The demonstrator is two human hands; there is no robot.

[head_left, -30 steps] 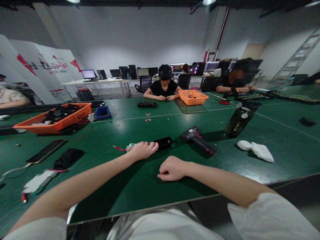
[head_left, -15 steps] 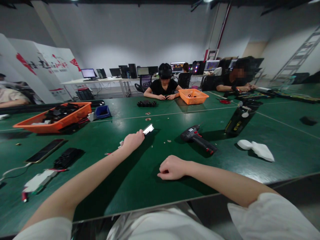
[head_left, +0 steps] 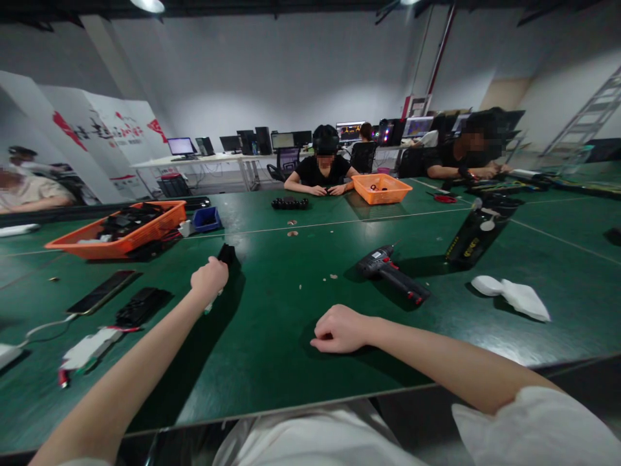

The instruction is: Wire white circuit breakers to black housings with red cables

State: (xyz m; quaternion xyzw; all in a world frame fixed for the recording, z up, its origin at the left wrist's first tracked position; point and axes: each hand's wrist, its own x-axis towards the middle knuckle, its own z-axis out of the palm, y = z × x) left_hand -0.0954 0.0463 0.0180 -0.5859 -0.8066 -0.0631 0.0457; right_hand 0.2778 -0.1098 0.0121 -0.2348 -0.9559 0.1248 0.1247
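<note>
My left hand (head_left: pixel 209 278) is closed around a small black-and-white part and holds it above the table. The part's black end (head_left: pixel 226 254) sticks out past the fingers, and a little white and green shows under the wrist; the rest is covered. My right hand (head_left: pixel 336 329) rests on the green table in a loose fist with nothing visible in it. Up and to its right lies a cordless drill (head_left: pixel 391 270). To the left of my left forearm lie a white block with red leads (head_left: pixel 92 349), a black part (head_left: pixel 140 306) and a phone (head_left: pixel 103 291).
An orange basket of black parts (head_left: pixel 58 243) and a small blue bin (head_left: pixel 206 220) stand at the left. A black bottle (head_left: pixel 473 236) and a white object (head_left: pixel 524 299) are at the right. Across the table sits a person near another orange basket (head_left: pixel 383 197).
My left hand has swung left and slightly nearer, carrying the part, whose black side now shows instead of its bright white face. My right hand stays in its fist on the table.
</note>
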